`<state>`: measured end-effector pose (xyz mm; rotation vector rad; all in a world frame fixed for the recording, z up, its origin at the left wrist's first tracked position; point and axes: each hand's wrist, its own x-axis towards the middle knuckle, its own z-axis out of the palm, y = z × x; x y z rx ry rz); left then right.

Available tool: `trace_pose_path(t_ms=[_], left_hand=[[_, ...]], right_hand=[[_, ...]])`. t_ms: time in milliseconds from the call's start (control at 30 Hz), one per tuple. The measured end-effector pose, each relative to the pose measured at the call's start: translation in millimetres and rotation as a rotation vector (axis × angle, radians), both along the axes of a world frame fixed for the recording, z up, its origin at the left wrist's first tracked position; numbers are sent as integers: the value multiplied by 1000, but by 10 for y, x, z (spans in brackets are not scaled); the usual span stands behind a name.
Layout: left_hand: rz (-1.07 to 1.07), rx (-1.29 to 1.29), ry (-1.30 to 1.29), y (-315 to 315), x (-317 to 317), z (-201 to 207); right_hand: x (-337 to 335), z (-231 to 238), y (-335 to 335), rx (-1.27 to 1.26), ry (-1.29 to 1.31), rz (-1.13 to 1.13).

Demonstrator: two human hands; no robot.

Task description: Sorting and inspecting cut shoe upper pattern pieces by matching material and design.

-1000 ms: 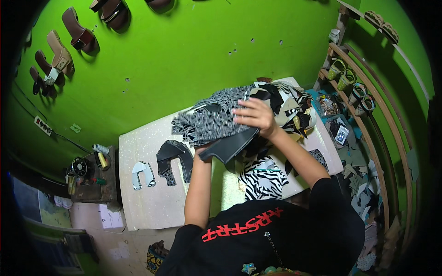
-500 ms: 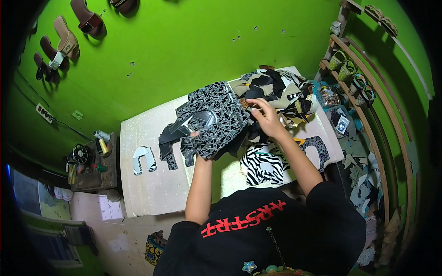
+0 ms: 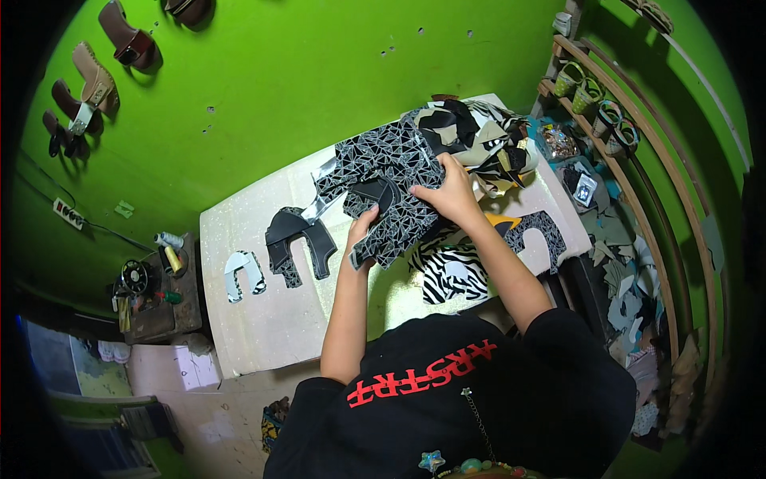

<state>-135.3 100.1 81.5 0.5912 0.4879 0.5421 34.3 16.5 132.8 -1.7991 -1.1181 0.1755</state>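
Both my hands hold a large black-and-grey sheet of patterned material (image 3: 399, 156) above the table. My left hand (image 3: 361, 231) grips its lower left part, the thumb on top beside a dark curved piece (image 3: 375, 194). At the sheet's right edge, my right hand (image 3: 451, 190) pinches it between thumb and fingers. Left of the sheet, black U-shaped cut pieces (image 3: 307, 243) lie on the table. Below my right forearm are zebra-striped material (image 3: 453, 271) and another patterned U-shaped piece (image 3: 542, 235).
A pile of mixed scraps (image 3: 479, 144) covers the table's far right. A small U-shaped piece (image 3: 243, 275) lies on the left of the pale table (image 3: 271, 343). Beyond it stands a sewing machine (image 3: 136, 275) with thread spools. A wooden rack (image 3: 630, 184) holds sandals at right.
My right hand has come down onto the sheet's right edge and now grips it. The sheet has turned and shifted, uncovering more of the black U-shaped pieces.
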Motion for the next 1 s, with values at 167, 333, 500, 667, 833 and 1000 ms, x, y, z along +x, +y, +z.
trace_pose_path(t_ms=[167,333,500,667,833,1000], left_hand=[[51,-18,-59,-42,106,63],[9,-181,-304,-70,17,114],[170,-132,-226,-16,-40,1],[158,-64,-254,-27,-50,45],[65,-17,-320,-84,109,143],[-21,-30,-299,-374,419,261]], right_hand=[[10,-13,-31,220,61,22],[162,-154,10,458,492,182],[288,-92,-87,524,843,230],[635,-17,-425,676,942,273],[1175,54,-936,885,757,29],[1891,114,-1892,540,310,-128]])
